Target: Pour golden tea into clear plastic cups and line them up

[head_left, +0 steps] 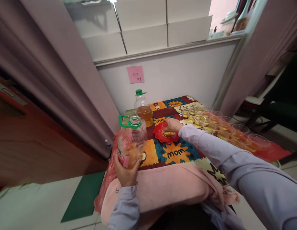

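Observation:
My left hand [126, 172] grips the bottom of a large clear oil bottle [132, 140] with a green handle ring and no cap on, held upright over the table's near left corner. My right hand [172, 124] reaches forward and closes on a small clear cup [167, 132] holding yellow liquid, which sits on a red plate [160, 134]. A second oil bottle [143, 108] with a green cap stands behind, about half full.
Several small clear cups [211, 123] of yellow liquid stand in rows across the right of the patterned tablecloth [174, 153]. A pink blanket [167, 185] lies over my lap. A wall with a pink note [135, 74] is behind; curtains hang left and right.

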The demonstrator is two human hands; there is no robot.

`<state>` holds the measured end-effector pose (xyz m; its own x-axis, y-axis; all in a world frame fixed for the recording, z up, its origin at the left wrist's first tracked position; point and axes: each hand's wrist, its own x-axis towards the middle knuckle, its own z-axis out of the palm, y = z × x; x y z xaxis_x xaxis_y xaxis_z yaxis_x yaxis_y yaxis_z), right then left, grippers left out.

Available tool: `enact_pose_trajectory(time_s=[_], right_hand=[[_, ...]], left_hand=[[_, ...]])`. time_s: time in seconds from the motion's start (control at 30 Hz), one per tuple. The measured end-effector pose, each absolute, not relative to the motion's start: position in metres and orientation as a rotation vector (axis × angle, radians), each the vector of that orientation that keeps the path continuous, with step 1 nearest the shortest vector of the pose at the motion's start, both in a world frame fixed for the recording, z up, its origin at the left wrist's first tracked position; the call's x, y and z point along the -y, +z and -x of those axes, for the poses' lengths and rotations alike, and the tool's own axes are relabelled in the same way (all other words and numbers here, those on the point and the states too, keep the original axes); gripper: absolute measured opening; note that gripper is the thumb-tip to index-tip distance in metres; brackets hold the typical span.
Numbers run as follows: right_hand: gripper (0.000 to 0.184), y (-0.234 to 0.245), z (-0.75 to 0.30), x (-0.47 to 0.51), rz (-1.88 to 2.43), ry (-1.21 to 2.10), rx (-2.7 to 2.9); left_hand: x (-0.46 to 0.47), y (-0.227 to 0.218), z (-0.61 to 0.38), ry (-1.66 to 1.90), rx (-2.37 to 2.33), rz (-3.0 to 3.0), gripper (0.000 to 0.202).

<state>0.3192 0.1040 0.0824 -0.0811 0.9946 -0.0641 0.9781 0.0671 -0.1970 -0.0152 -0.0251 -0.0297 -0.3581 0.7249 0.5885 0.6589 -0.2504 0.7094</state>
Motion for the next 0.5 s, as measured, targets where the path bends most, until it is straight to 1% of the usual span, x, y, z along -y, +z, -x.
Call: enact_pose_trajectory(time_s=[0.17,0.33,0.4,0.5], right_hand=[[0.076,0.088,-0.319,-0.104,2.108,0.285,2.25],[0.059,0.095,-0.323,-0.107,2.116,0.317,2.251],[0.062,0.103,-0.329,-0.11,2.107,0.328,2.246],[0.073,0.123,-0.35,-0.117,2.08,0.329,2.225]], left_hand=[[0.026,-0.027,0.015,1.701,-1.906,-1.77,0.121],[0.027,-0.022,0.012,1.681,-1.934,-1.758,0.123],[0.027,-0.021,0.013,1.67,-1.948,-1.751,0.124],[0.027,-0.019,0.014,1.646,-1.984,-1.744,0.121]])
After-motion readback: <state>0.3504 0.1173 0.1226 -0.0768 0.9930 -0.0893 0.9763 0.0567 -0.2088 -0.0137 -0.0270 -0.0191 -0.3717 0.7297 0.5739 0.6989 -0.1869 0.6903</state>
